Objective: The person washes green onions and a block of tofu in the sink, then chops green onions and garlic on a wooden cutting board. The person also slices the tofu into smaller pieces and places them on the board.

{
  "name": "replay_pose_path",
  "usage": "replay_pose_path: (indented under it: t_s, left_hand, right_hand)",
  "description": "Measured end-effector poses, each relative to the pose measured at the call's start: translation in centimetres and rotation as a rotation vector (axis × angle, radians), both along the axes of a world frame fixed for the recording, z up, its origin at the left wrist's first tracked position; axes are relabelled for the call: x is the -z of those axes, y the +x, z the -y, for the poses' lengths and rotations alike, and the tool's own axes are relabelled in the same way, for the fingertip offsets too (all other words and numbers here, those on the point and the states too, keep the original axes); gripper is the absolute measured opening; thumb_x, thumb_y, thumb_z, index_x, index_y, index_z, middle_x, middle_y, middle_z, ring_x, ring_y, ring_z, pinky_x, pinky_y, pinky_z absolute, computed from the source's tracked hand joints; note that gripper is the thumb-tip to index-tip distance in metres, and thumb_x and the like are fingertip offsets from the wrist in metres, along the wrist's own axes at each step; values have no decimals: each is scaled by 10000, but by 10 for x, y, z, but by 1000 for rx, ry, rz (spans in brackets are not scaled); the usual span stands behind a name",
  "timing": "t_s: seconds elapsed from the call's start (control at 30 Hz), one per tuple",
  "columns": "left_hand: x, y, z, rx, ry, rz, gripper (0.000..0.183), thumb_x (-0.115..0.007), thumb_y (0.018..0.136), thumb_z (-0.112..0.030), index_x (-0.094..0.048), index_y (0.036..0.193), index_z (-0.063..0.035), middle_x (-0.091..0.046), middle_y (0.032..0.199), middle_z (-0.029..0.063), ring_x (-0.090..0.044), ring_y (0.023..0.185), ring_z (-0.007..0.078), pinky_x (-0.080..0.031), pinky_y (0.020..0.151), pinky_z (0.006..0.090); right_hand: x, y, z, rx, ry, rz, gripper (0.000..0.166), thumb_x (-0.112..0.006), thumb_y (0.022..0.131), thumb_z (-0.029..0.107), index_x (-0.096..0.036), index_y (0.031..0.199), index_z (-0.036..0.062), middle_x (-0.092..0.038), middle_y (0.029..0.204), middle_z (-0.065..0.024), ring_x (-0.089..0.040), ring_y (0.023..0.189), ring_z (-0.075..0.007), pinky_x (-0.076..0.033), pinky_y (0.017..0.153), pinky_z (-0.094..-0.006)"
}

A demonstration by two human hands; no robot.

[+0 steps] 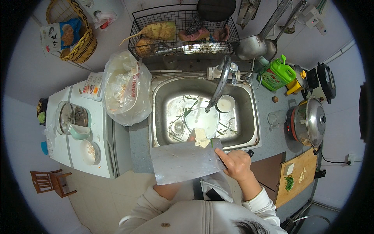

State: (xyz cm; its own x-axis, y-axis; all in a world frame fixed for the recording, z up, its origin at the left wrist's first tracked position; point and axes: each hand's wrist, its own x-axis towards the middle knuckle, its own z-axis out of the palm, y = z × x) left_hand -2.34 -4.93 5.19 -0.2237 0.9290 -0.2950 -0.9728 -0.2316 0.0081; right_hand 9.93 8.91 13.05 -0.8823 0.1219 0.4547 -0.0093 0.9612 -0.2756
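A broad cleaver (185, 161) is in my right hand (237, 164), which grips it near the handle with the index finger along the blade. Behind the blade my left hand (191, 137) is almost wholly hidden; only a bit of finger shows beside white pieces that look like tofu (201, 137). These pieces lie at the blade's upper edge, over the sink's near side. A bowl of cloudy liquid (201, 120) stands in the metal sink (255, 117), under the faucet (222, 84). Green stems (187, 112) are scattered about the bowl, and a small white cup (226, 103) stands to its right.
A plastic bag (127, 87) sits left of the sink, by a white cabinet-like appliance (98, 146). On the right are a glass cup (276, 118), a lidded pot (309, 121) and a cutting board (295, 181) bearing a white block, chopped greens and pale pieces.
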Motion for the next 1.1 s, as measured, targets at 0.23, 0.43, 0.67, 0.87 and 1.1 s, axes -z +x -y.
replay_pose_path:
  t_s: [0.23, 0.43, 0.67, 0.87, 1.1]
  left_hand:
    - [0, 0, 2, -3, -6, 4, 420, -401, 898, -415, -474, 1134, -75, -553, 1028, 92, -546, 937, 179, -472, 780, 302]
    - [0, 0, 4, -8, -5, 5, 416, -401, 900, -409, -471, 1140, -76, -550, 1036, 93, -543, 945, 180, -471, 785, 302]
    - [-2, -2, 11, -22, -4, 6, 412, -401, 902, -402, -468, 1146, -77, -546, 1047, 95, -539, 955, 181, -468, 791, 302]
    - [-1, -5, 21, -39, -18, 13, 408, -401, 904, -396, -465, 1152, -78, -543, 1056, 96, -536, 963, 181, -467, 795, 302]
    - [-3, -5, 23, -48, -23, 19, 404, -400, 907, -389, -461, 1159, -79, -539, 1066, 97, -532, 973, 182, -465, 801, 302]
  right_hand:
    - [-1, 2, -3, -2, 7, 8, 547, -579, 527, 116, -599, 1074, 101, -379, 489, 2, -424, 420, -164, -365, 403, -298]
    - [1, 3, -4, 8, 24, 17, 556, -584, 520, 131, -598, 1076, 112, -379, 493, 2, -427, 422, -168, -365, 402, -298]
    - [3, 5, -10, -17, 16, 13, 574, -591, 504, 138, -595, 1077, 117, -386, 500, 2, -430, 424, -170, -368, 410, -299]
    - [1, 3, -12, 7, 18, -3, 562, -584, 502, 115, -602, 1064, 112, -399, 501, 3, -429, 425, -168, -366, 418, -300]
    - [2, 3, -16, 7, 53, -24, 533, -581, 518, 102, -608, 1050, 107, -378, 488, 3, -417, 415, -164, -350, 404, -298]
